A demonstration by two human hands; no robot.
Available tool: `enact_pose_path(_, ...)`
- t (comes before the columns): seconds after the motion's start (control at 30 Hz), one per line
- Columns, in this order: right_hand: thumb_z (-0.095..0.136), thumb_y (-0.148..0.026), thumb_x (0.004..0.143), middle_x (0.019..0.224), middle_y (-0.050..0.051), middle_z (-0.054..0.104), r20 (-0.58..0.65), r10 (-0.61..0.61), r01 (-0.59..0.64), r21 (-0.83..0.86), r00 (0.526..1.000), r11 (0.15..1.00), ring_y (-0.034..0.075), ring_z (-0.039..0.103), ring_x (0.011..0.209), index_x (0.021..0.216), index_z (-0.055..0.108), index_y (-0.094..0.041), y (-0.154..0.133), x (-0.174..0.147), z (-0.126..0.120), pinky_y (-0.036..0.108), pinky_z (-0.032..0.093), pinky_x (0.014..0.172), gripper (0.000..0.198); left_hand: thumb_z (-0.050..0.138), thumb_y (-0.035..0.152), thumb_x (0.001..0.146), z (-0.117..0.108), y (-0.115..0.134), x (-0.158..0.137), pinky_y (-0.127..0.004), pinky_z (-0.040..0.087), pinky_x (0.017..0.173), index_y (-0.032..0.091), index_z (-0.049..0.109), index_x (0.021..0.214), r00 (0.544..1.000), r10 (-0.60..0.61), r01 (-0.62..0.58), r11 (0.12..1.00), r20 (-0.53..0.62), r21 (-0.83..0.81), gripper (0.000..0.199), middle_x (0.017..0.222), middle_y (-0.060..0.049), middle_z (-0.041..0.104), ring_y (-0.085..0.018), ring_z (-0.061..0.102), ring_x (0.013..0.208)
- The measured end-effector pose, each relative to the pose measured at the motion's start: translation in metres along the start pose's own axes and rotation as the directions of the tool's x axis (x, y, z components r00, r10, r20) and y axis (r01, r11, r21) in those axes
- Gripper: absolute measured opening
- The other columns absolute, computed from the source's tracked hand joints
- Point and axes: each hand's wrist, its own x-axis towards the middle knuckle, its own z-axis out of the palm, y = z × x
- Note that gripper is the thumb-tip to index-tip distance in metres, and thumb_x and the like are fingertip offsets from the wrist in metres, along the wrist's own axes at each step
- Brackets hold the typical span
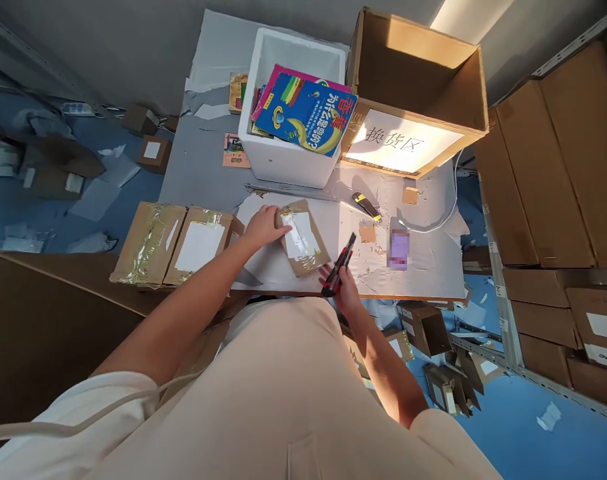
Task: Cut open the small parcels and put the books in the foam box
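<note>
A small taped cardboard box [314,235] with a white label rests tilted near the table's front edge. My left hand [264,227] grips its left side, thumb lying over the top and fingers partly hidden behind it. In my right hand [347,288] is a red and black utility knife [339,268], its tip pointing up and away from me. The fingers of that hand are close to the box's lower right corner; whether they touch it I cannot tell. To the left of my left hand stand two taped boxes [197,243], side by side.
A white foam box [288,163] holding books [303,113] stands at the back, beside an open carton [408,100] with a handwritten sign. A second cutter [366,205], a white cable [433,225] and cardboard scraps lie on the right. Stacked cartons [548,167] fill a right-hand shelf.
</note>
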Motion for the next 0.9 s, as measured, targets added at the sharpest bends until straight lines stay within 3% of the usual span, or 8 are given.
enact_pose_path(0.13, 0.057, -0.060, 0.081, 0.123, 0.005, 0.063, 0.047, -0.129, 0.134, -0.108, 0.991, 0.985, 0.020, 0.061, 0.115, 0.106, 0.045, -0.030, -0.042, 0.046, -0.009, 0.036, 0.057, 0.081, 0.042, 0.052, 0.056, 0.080, 0.019, -0.004, -0.058, -0.043, 0.048, 0.087, 0.015, 0.054, 0.115, 0.961, -0.227, 0.216, 0.973, -0.155, -0.086, 0.054, 0.111, -0.015, 0.060, -0.030, 0.058, 0.105)
enact_pose_path(0.27, 0.059, -0.056, 0.080, 0.124, 0.007, 0.061, 0.175, -0.114, 0.157, -0.260, 0.978, 0.953, 0.019, 0.064, 0.106, 0.103, 0.049, -0.026, -0.067, 0.071, -0.019, 0.031, 0.057, 0.076, 0.040, 0.057, 0.062, 0.073, 0.034, 0.005, -0.095, -0.045, 0.049, 0.082, 0.014, 0.049, 0.122, 0.890, -0.417, 0.394, 0.907, -0.185, -0.150, 0.070, 0.106, -0.015, 0.063, -0.031, 0.061, 0.098)
enact_pose_path(0.33, 0.058, -0.054, 0.082, 0.115, 0.007, 0.063, 0.178, -0.122, 0.183, -0.383, 0.976, 0.905, 0.015, 0.068, 0.086, 0.104, 0.050, -0.023, -0.073, 0.069, -0.031, 0.028, 0.056, 0.066, 0.039, 0.059, 0.057, 0.073, 0.033, 0.011, -0.096, -0.049, 0.044, 0.093, 0.010, 0.037, 0.136, 0.894, -0.358, 0.341, 0.934, -0.269, -0.112, 0.082, 0.125, -0.022, 0.054, -0.036, 0.053, 0.117)
enact_pose_path(0.4, 0.055, -0.051, 0.084, 0.097, 0.003, 0.065, 0.180, -0.098, 0.179, -0.520, 0.979, 0.835, 0.010, 0.063, 0.062, 0.112, 0.050, -0.021, -0.075, 0.062, -0.047, 0.024, 0.053, 0.053, 0.042, 0.060, 0.052, 0.073, 0.027, 0.014, -0.088, -0.053, 0.032, 0.106, 0.011, 0.025, 0.146, 0.945, -0.151, 0.161, 0.987, -0.291, 0.009, 0.091, 0.146, -0.025, 0.034, -0.039, 0.032, 0.137)
enact_pose_path(0.47, 0.052, -0.049, 0.085, 0.084, -0.001, 0.062, 0.220, -0.036, 0.166, -0.608, 0.975, 0.776, 0.008, 0.055, 0.048, 0.130, 0.043, -0.023, -0.075, 0.052, -0.063, 0.023, 0.049, 0.045, 0.053, 0.062, 0.055, 0.070, 0.020, 0.016, -0.074, -0.056, 0.018, 0.112, 0.014, 0.019, 0.150, 0.985, 0.070, -0.047, 0.989, -0.161, 0.138, 0.099, 0.156, -0.022, 0.018, -0.040, 0.012, 0.145)
enact_pose_path(0.53, 0.051, -0.047, 0.086, 0.082, -0.002, 0.061, 0.278, 0.023, 0.164, -0.631, 0.960, 0.758, 0.007, 0.054, 0.046, 0.145, 0.029, -0.029, -0.074, 0.046, -0.074, 0.023, 0.049, 0.043, 0.065, 0.064, 0.064, 0.065, 0.015, 0.018, -0.060, -0.058, 0.009, 0.113, 0.014, 0.018, 0.150, 0.985, 0.170, -0.166, 0.963, -0.001, 0.210, 0.109, 0.158, -0.021, 0.013, -0.042, 0.005, 0.145)
enact_pose_path(0.6, 0.050, -0.045, 0.087, 0.085, -0.002, 0.061, 0.312, 0.059, 0.157, -0.624, 0.948, 0.766, 0.007, 0.054, 0.047, 0.150, 0.021, -0.032, -0.072, 0.043, -0.078, 0.023, 0.050, 0.043, 0.071, 0.065, 0.070, 0.060, 0.016, 0.019, -0.051, -0.056, 0.007, 0.113, 0.013, 0.018, 0.151, 0.985, 0.160, -0.169, 0.956, 0.055, 0.239, 0.117, 0.157, -0.022, 0.016, -0.042, 0.007, 0.145)
enact_pose_path(0.9, 0.051, -0.041, 0.087, 0.087, -0.001, 0.060, 0.365, 0.121, 0.128, -0.588, 0.923, 0.799, 0.007, 0.055, 0.049, 0.152, 0.020, -0.033, -0.072, 0.047, -0.083, 0.022, 0.051, 0.042, 0.072, 0.070, 0.075, 0.047, 0.025, 0.024, -0.048, -0.054, 0.014, 0.113, 0.012, 0.028, 0.147, 0.995, 0.095, -0.082, 0.966, -0.042, 0.245, 0.125, 0.142, -0.024, 0.036, -0.044, 0.030, 0.133)
